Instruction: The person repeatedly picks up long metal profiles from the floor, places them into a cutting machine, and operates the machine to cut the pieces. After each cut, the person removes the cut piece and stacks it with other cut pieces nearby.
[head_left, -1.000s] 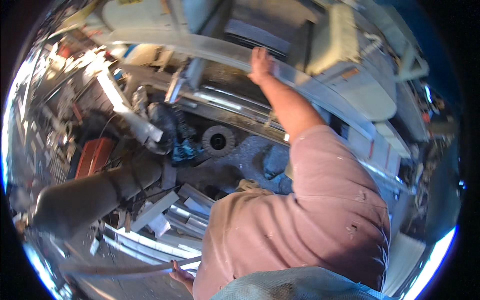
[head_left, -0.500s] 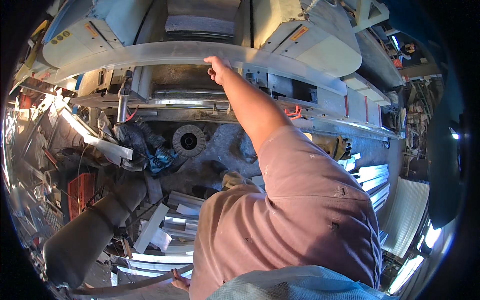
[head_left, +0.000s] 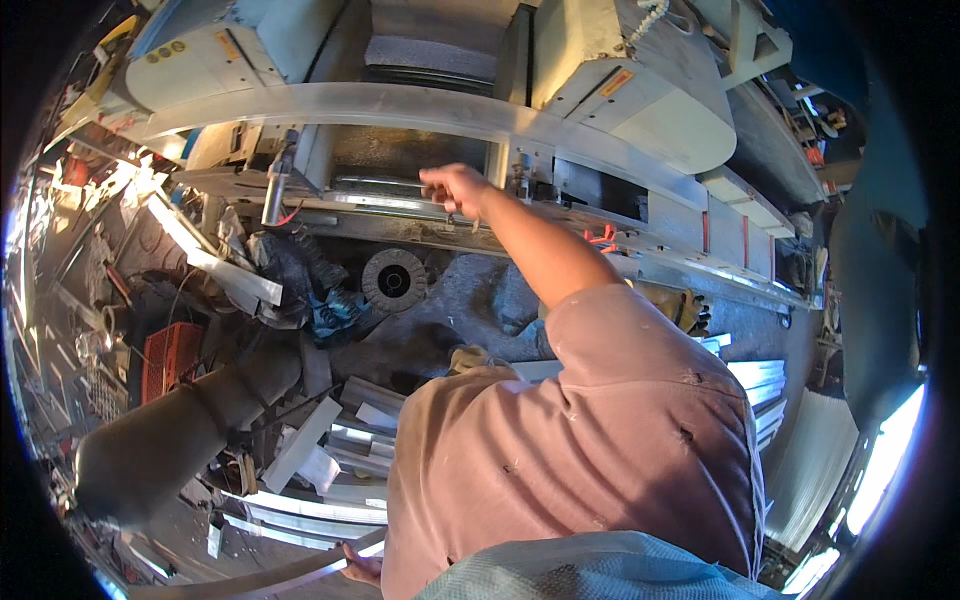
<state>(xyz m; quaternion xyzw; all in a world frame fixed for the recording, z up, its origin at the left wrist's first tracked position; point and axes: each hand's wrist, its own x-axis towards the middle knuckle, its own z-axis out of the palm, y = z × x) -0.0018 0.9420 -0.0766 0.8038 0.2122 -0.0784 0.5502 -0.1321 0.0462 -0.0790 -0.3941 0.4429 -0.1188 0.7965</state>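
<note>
Your right hand (head_left: pixel 458 188) reaches into the upper middle of the frame, its fingers loosely apart and pointing left, with nothing visible in its grasp. It hangs just below a long pale strip (head_left: pixel 420 103) that spans the front of a light-coloured machine (head_left: pixel 640 110) across the top of the picture; whether the fingertips touch the metal rail (head_left: pixel 385 205) near them, you cannot tell from this angle. At the lower left, beside your pink shirt (head_left: pixel 580 440), your left hand (head_left: pixel 360 567) is closed around a curved-looking long bar (head_left: pixel 285 575), which runs off toward the bottom left edge.

Between your two hands, left of centre, a grey ring-shaped disc (head_left: pixel 372 283) with a dark hole lies on the floor. Below it, metal offcuts (head_left: pixel 365 440) are strewn in the lower middle. A dark grey cylinder (head_left: pixel 150 435) lies at an angle at left, near a red crate (head_left: pixel 170 357). At the right of the frame, bright strips (head_left: pixel 762 385) lie near a ribbed pale stack (head_left: pixel 815 460).
</note>
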